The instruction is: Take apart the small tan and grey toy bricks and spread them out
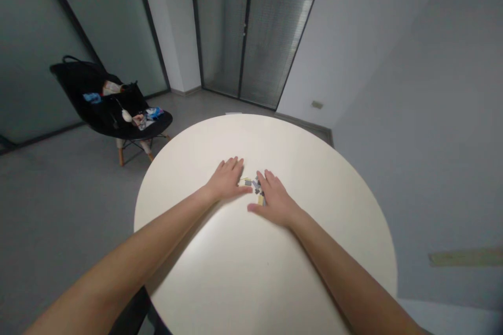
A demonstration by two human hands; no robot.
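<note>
Several small grey, dark and pale yellow pieces (pixel 248 182) lie in a loose cluster on the white round table (pixel 251 141). They look like building bricks, but they are too small to be sure. My left hand (pixel 228 180) rests to the left of the cluster, its fingers stretched forward and its thumb reaching toward the pieces. On the right side, my right hand (pixel 273 196) lies low over the cluster with fingers extended and thumb spread. It covers some of the pieces; a yellow piece (pixel 260 200) shows between its thumb and forefinger. Neither hand grips anything visible.
A black chair (pixel 84 110) holding a bag and assorted items stands beyond the table at the left. Glass doors (pixel 243 31) and a pale wall (pixel 353 36) are behind. The table's curved edge runs around both arms.
</note>
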